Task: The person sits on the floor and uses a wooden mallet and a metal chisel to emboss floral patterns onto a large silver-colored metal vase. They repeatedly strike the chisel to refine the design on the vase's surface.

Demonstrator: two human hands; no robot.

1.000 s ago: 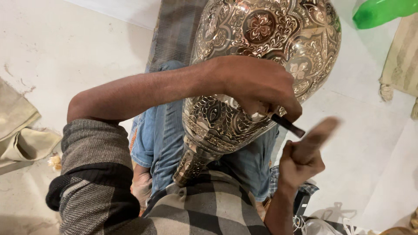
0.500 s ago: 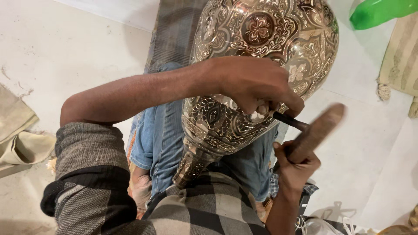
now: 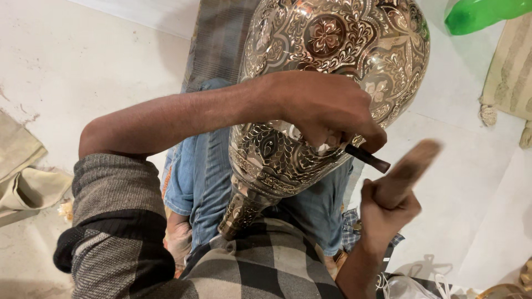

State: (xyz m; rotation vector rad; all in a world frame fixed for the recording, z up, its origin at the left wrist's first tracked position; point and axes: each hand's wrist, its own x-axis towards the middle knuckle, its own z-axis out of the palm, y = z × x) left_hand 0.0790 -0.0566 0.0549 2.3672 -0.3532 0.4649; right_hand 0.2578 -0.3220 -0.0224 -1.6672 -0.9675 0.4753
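— Where is the big piece?

— The engraved brass vase lies tilted across the person's lap, its wide belly away from the body and its narrow neck pointing back toward the checked shirt. It rests over the blue jeans, and its surface is covered with cut flower and leaf patterns.

— And the hands?

— The left hand reaches across the vase and lies on its lower belly. Its grip is closed around a slim dark chisel, fingers pinched tight; the tip is hidden under the fingers against the metal, and the butt end sticks out to the right.

— The other one?

— The right hand sits just below and to the right, fist closed around a wooden mallet. The mallet is blurred, raised near the chisel's butt end; I can't tell whether they touch.

— Anything around them?

— A pale floor, a striped mat under the vase, a green plastic object at the top right, and folded beige cloth at the left edge.
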